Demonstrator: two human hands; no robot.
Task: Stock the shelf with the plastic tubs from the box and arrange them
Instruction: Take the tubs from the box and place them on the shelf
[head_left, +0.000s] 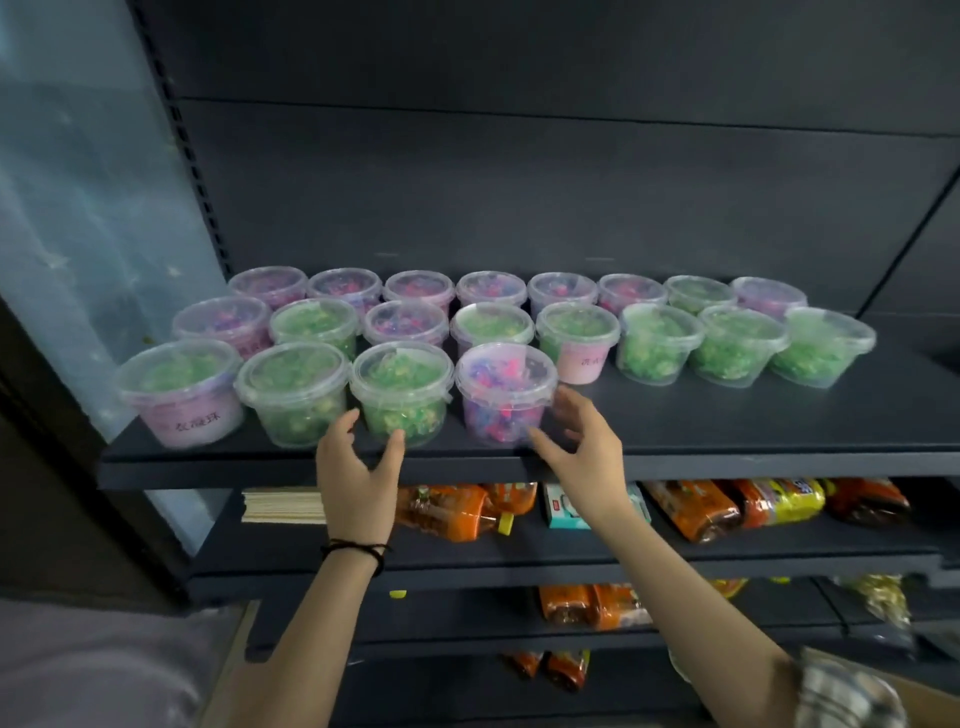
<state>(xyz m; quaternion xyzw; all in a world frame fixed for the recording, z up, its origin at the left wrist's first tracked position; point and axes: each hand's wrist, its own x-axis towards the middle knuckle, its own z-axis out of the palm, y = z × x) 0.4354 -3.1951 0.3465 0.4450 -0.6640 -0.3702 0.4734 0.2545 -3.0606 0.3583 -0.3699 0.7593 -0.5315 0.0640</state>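
Observation:
Several clear lidded plastic tubs stand in three rows on the dark shelf (727, 426); some hold green pieces, others pink and purple. In the front row a green tub (401, 389) stands next to a pink-purple tub (506, 392). My left hand (356, 467) is open at the shelf's front edge, thumb and fingers touching the base of the green tub. My right hand (579, 447) is open just right of the pink-purple tub, fingertips at its lower side. Neither hand grips a tub. A corner of the cardboard box (919, 696) shows at the bottom right.
The right half of the shelf's front has bare room. A lower shelf (571, 556) holds orange snack packets (447, 512), a teal box (563, 512) and a stack of wooden sticks (280, 504). A frosted panel (78, 234) stands at the left.

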